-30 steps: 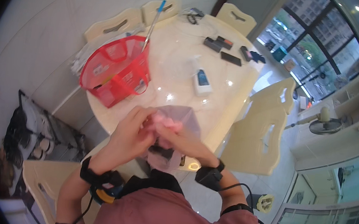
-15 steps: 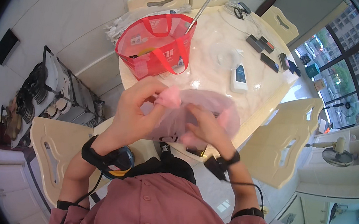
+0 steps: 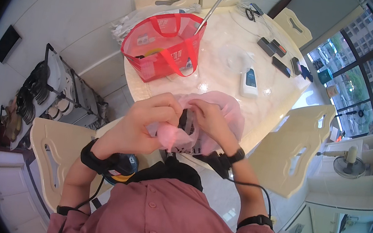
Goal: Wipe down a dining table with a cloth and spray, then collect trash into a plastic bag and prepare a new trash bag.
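- Far left: a cream chair (image 3: 54, 147) stands beside the left forearm; allow the elbow room against its backrest.
- Left, on the table (image 3: 275, 92): a red mesh tote bag (image 3: 148, 71) stands open beyond the left hand (image 3: 148, 120); sideways pulls are best short, since its front handle loop could snag loose film.
- Left of centre: the left grip is mostly closed, thumb and fingers curled round a gathered pink clump of film; hold it firmly, without twisting, as film this thin is likely to stretch or tear.
- Centre: the translucent pink plastic bag (image 3: 231, 112) is held between both hands at the table's near edge; its base is hidden; a dark patch shows between the hands, and whether it lies inside the bag or behind it cannot be told.
- Right of centre: the right hand (image 3: 215, 123) has its fingertips drawn together at the upper rim, apparently pinching the film; draw the rim with small, even tension, both hands level.
- Right, beyond the bag: a white spray bottle (image 3: 249, 84) stands upright; avoid swinging the film into it.
- Far right: a black cable (image 3: 259, 187) runs from the right wrist strap (image 3: 238, 155); guide it clear of the film.
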`<act>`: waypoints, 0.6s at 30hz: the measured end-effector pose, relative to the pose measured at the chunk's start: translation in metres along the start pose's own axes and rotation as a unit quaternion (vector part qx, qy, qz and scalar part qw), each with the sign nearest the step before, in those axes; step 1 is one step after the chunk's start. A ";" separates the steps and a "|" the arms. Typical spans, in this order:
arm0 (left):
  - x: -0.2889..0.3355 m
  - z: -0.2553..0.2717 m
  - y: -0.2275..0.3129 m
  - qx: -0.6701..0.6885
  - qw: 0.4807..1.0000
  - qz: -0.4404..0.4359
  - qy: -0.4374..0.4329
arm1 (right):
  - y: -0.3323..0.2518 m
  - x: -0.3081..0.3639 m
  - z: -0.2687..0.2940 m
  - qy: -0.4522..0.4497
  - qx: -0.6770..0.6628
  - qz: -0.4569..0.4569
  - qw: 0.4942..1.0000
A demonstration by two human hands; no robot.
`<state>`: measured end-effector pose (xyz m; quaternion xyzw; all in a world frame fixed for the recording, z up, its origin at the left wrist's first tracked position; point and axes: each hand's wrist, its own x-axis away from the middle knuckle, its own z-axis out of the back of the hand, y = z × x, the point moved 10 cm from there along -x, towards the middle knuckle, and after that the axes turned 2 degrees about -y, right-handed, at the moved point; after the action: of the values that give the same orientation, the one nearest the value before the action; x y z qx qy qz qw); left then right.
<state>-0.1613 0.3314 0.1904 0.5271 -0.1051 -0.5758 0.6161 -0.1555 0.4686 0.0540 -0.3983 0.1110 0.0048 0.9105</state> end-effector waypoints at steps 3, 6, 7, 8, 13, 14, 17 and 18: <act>0.000 0.005 0.011 -0.007 1.000 -0.019 -0.013 | 0.065 0.016 -0.028 -0.135 0.234 -0.117 0.956; 0.010 0.013 0.000 -0.034 0.999 -0.009 0.003 | 0.081 0.030 -0.016 -0.040 0.247 0.001 0.968; 0.014 0.013 -0.003 -0.031 0.999 -0.002 0.006 | 0.076 0.037 -0.009 -0.023 0.236 0.019 0.971; 0.017 0.012 -0.003 -0.029 1.000 0.003 0.007 | 0.078 0.043 -0.006 -0.025 0.236 0.021 0.971; 0.021 0.027 -0.008 -0.050 0.998 0.005 0.032 | 0.055 0.057 0.021 -0.156 0.205 -0.104 0.961; 0.023 0.031 -0.011 -0.057 0.997 0.010 0.045 | 0.024 0.052 0.036 -0.169 0.134 -0.055 0.975; 0.024 0.034 -0.020 -0.059 0.997 0.037 0.039 | -0.012 0.062 0.095 -0.156 -0.091 -0.056 0.982; 0.025 0.033 -0.022 -0.059 0.997 0.040 0.040 | -0.009 0.071 0.118 0.008 -0.330 -0.107 0.938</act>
<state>-0.1904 0.2978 0.1756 0.5080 -0.0670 -0.5346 0.6721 -0.0616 0.5422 0.1234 -0.6855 0.0674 -0.0594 0.7225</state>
